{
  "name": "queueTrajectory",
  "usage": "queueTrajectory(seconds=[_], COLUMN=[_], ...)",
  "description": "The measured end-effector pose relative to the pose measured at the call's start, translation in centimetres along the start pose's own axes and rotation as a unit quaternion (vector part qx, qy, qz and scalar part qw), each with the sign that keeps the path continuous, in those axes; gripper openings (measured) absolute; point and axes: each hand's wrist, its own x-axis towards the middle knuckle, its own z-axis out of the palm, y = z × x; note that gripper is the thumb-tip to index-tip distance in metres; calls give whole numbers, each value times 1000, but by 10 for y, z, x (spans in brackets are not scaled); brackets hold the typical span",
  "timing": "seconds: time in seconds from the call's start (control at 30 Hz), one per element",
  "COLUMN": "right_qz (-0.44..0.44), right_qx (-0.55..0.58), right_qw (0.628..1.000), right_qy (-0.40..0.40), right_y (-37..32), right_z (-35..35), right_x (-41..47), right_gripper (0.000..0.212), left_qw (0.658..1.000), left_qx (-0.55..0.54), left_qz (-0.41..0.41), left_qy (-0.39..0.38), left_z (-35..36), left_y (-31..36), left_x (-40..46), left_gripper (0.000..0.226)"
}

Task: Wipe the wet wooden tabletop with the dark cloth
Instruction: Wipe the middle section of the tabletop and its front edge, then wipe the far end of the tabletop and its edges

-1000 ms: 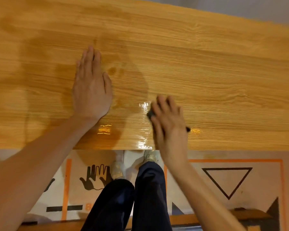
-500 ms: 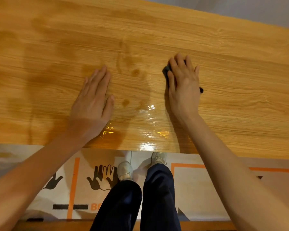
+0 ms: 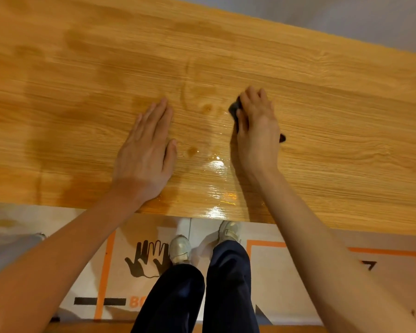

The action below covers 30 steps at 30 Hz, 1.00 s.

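Note:
The wooden tabletop (image 3: 322, 111) fills the upper half of the view. A glossy wet streak (image 3: 217, 186) runs from its near edge up between my hands, with small drops beside it. My right hand (image 3: 257, 131) presses down on the dark cloth (image 3: 234, 109), which is mostly hidden under the palm; only dark bits show at the fingertips and by the right side of the hand. My left hand (image 3: 147, 152) lies flat on the wood, fingers together and straight, holding nothing, just left of the wet streak.
The table's near edge (image 3: 298, 222) crosses the frame below my wrists. Under it are my legs in dark trousers (image 3: 202, 296), light shoes, and flattened cardboard (image 3: 286, 272) with orange lines and black hand prints on the floor. A grey floor (image 3: 346, 18) lies beyond the far edge.
My right hand pushed the cloth from the near edge up across the table, then drew it slightly back. The left hand slid a little toward me.

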Motion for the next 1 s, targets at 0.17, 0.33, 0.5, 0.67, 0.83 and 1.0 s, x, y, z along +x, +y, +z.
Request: queueTrajectory(seconds=[0.17,0.33,0.5,0.67,0.83,1.0], right_qz=[-91,-56,4,-133,144,114], right_qx=[39,-4,26,46,21,32], right_qw=[993,997,999,989,983,984], right_qy=[-67,-58,28,-42,115,132], right_y=[-9,0,-7,24,109,42], right_z=[-4,0,21,0,-50,-12], right_x=[-122,-38,-38,-89,-95,-112], right_gripper=[38,27,38,36,33,35], left_qw=[1000,1000,1000,1000,999,999], left_qx=[2,11,10,10,8,13], left_qz=[-3,3,8,6,17,16], left_qy=[-1,7,22,26,46,49], left_z=[1,1,1,1,5,6], left_y=[2,0,1,1,1,-1], left_x=[0,-1,-1,-1,-1,-1], left_gripper=[62,61,59,58,56,56])
